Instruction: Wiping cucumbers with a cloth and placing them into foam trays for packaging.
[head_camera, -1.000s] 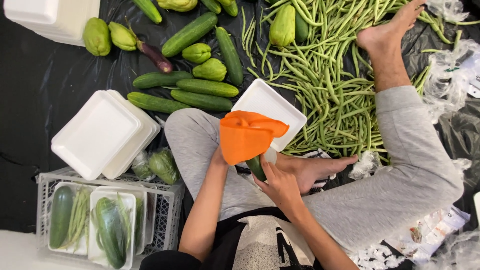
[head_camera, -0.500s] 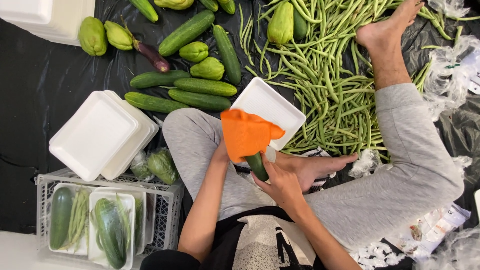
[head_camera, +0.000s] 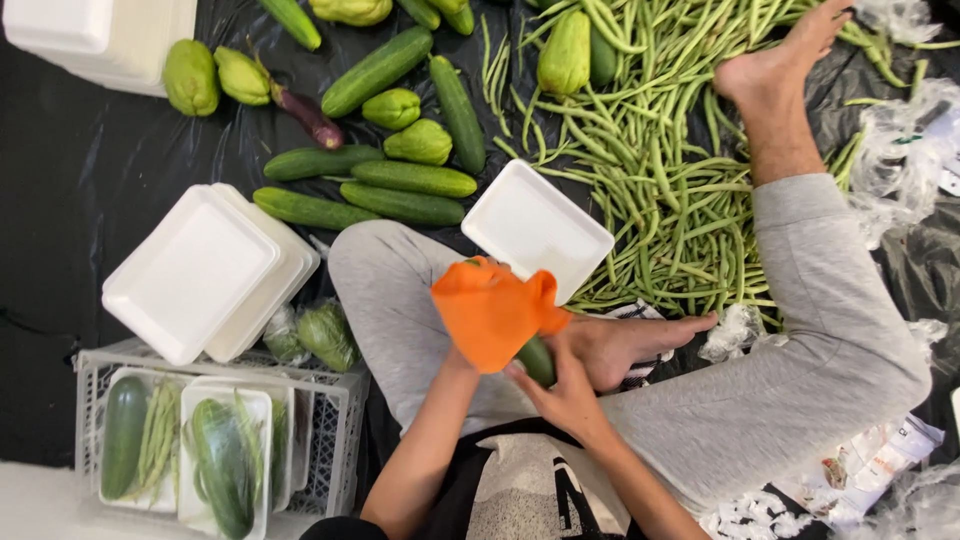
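I sit cross-legged on black plastic sheeting. My left hand (head_camera: 458, 362) is mostly hidden under an orange cloth (head_camera: 492, 310) that it holds against a cucumber (head_camera: 537, 360). My right hand (head_camera: 563, 395) grips the lower end of that cucumber over my lap. The cloth covers most of the cucumber; only its dark green end shows. An empty white foam tray (head_camera: 535, 228) rests against my knee just beyond the cloth.
Loose cucumbers (head_camera: 412, 178), chayotes (head_camera: 419, 141) and an aubergine (head_camera: 310, 116) lie ahead. A heap of green beans (head_camera: 660, 150) spreads on the right around my foot (head_camera: 775, 60). Stacked foam trays (head_camera: 200, 270) and a white crate (head_camera: 335, 440) of wrapped trays sit left.
The orange cloth has slid along the cucumber and changed shape, now bunched lower over it. Both hands stay over my lap.
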